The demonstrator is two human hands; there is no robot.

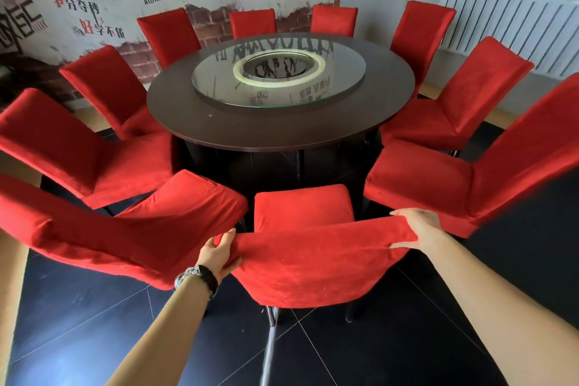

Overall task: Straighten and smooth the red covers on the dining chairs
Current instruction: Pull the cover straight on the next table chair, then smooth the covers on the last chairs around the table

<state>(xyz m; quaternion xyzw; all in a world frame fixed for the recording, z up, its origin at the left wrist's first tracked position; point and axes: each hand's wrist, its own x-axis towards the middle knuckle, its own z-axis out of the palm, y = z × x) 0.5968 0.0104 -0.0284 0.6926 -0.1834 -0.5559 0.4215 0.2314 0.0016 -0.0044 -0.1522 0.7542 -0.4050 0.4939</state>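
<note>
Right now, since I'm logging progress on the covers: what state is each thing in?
Nearest chair's cover: on the chair, pulled taut along the backrest top between both hands.
Left hand: grips the cover's top left corner.
Right hand: grips its top right corner.
Left neighbour's cover: on its chair, creased across the seat.
Round table: upright, ringed by covered chairs.
Glass turntable: lying flat on the table.

Both arms stretch forward, spread apart. The left hand (219,252) and right hand (418,227) each grip the red cover (313,263) with curled fingers.
</note>
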